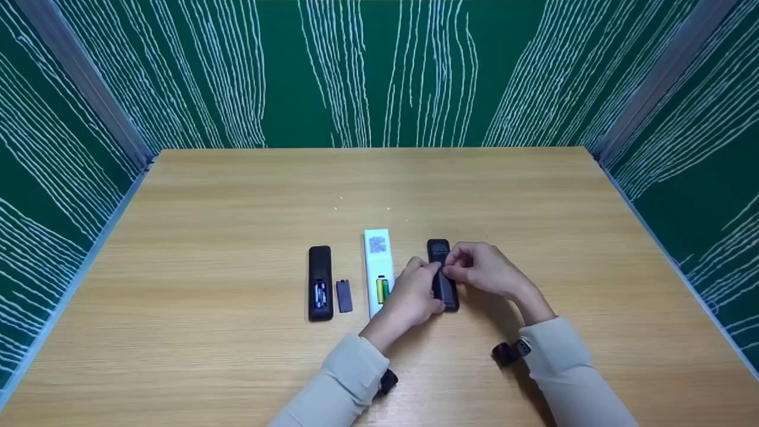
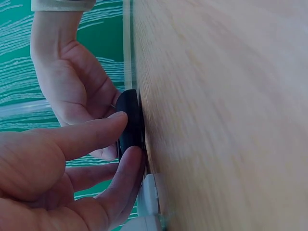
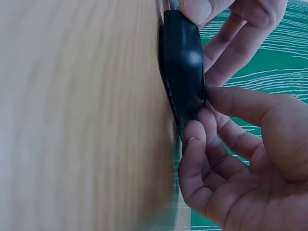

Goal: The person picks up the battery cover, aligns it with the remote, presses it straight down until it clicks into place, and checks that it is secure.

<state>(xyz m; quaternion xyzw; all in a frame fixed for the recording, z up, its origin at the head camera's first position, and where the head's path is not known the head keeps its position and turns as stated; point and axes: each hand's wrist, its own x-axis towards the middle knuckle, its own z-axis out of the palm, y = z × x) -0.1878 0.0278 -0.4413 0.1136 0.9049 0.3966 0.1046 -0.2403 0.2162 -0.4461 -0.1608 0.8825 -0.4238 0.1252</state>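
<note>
A black remote control (image 1: 438, 248) lies back side up on the table, a label at its far end. My left hand (image 1: 412, 292) grips its left side, thumb on the near part and fingers along the edge. From the other side my right hand (image 1: 483, 267) pinches at the middle, thumb and fingertips close to my left fingers. In the right wrist view the right thumb touches the remote's black body (image 3: 185, 57), other fingers curled beside it. Whether its battery cover is fitted is hidden by the hands.
Left of the hands lies a white remote (image 1: 378, 255), its compartment holding a yellow and a green battery (image 1: 382, 290), partly behind my left hand. Farther left are another black remote (image 1: 320, 261) with batteries exposed and a loose dark cover (image 1: 344, 296). Tiny crumbs dot the wooden table (image 1: 237, 196).
</note>
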